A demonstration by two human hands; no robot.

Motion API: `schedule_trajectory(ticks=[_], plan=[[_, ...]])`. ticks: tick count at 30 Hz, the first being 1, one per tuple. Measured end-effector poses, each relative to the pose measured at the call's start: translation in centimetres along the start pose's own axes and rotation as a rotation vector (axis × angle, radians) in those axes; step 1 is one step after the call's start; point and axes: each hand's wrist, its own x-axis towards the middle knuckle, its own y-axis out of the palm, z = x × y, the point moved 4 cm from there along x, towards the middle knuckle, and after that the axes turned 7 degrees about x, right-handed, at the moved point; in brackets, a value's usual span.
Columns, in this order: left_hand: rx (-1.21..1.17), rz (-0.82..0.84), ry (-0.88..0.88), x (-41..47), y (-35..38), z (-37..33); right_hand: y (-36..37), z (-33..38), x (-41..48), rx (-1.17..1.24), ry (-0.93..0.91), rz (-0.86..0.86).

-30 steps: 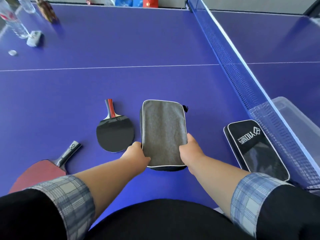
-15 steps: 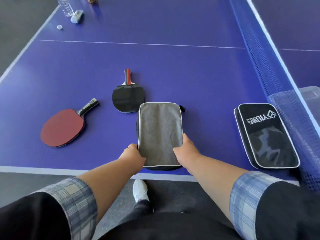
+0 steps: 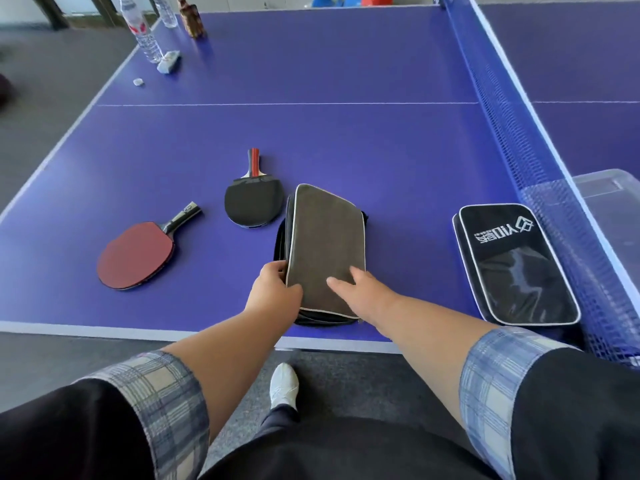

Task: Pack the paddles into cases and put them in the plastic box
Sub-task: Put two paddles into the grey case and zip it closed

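Note:
A grey paddle case (image 3: 327, 244) lies near the front edge of the purple table (image 3: 311, 140). My left hand (image 3: 275, 292) grips the case's left edge and lifts its top flap, so the left side gapes. My right hand (image 3: 363, 292) rests flat on the flap with fingers spread. A black-faced paddle (image 3: 252, 199) with a red handle lies just left of the case. A red-faced paddle (image 3: 136, 252) lies further left. A second, black case (image 3: 516, 268) with white lettering lies at the right by the net. The clear plastic box (image 3: 609, 199) stands beyond the net.
The blue net (image 3: 512, 133) runs along the right side. Two water bottles (image 3: 142, 29), a brown object (image 3: 192, 19) and small white items (image 3: 168, 62) stand at the table's far left corner. The table's front edge is close to my body.
My left hand has raised the grey case's left edge, tilting the flap. My right hand moved from the case's right edge onto its top, fingers spread. The view pulled back.

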Motion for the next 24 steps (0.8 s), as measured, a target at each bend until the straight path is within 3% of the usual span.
schedule_trajectory(ticks=[7, 11, 18, 24], plan=[[-0.083, 0.068, 0.355, -3.6, 2.5, -5.9, -1.9, 2.0, -1.1, 0.385, -0.075, -0.101], [-0.021, 0.237, 0.500, -4.2, 5.3, -7.8, -4.7, 2.0, -1.8, 0.307, -0.175, -0.195], [0.562, 0.543, 0.522, -2.6, 11.2, -4.9, -11.8, -1.6, -3.0, 0.086, -0.155, -0.495], [0.949, 0.617, 0.550, -0.7, 15.4, -3.7, -13.9, -6.2, -1.5, -0.143, -0.015, -0.508]])
